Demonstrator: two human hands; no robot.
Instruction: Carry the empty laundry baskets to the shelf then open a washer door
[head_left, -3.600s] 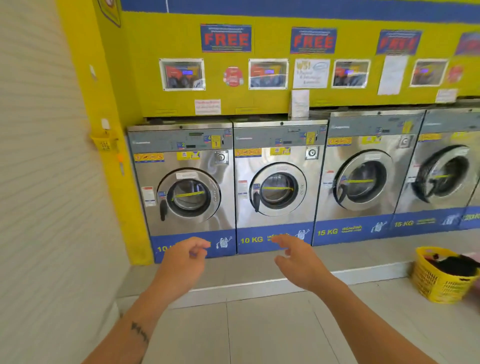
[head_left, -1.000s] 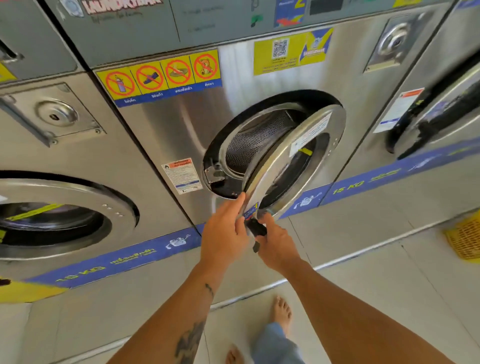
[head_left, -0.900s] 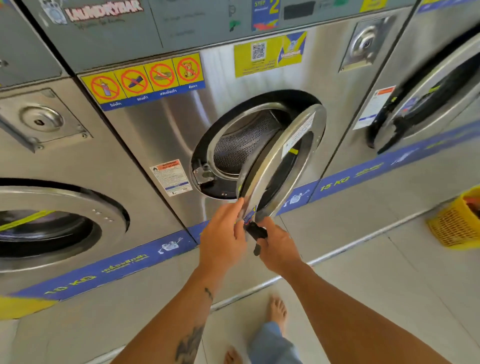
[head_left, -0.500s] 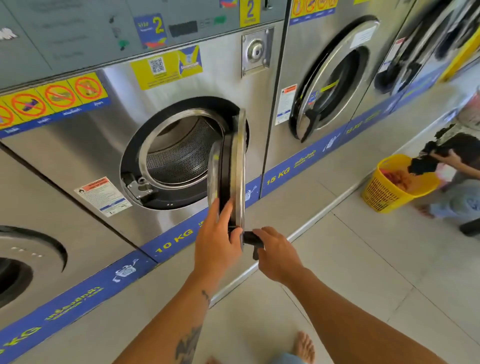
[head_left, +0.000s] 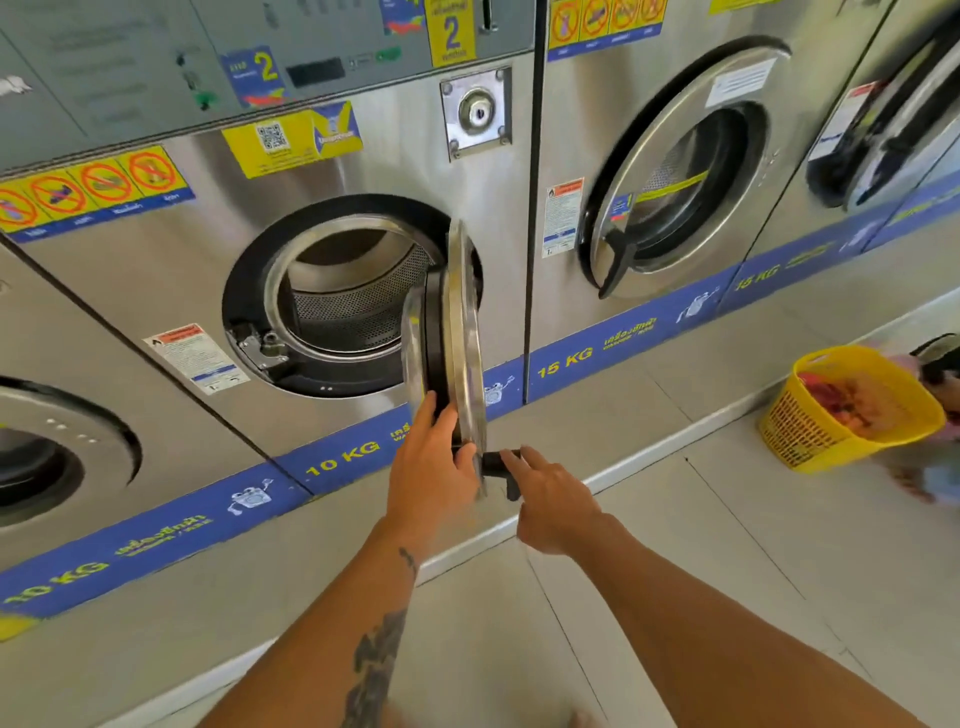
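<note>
Your left hand (head_left: 434, 467) is pinching the near edge of the washer door (head_left: 462, 322), thumb hooking over the rim. Your right hand (head_left: 556, 499) is laying fingers over the black handle (head_left: 496, 465), and I can't tell if it's actually clamping. The door's standing edge-on, roughly half open, hinged on the right. I'd be swinging it right in one smooth arc, not yanking. Count: four washers (head_left: 363, 171) showing, one open, and one yellow basket (head_left: 810, 436) sitting far right on the floor (head_left: 701, 519), clothes inside.
</note>
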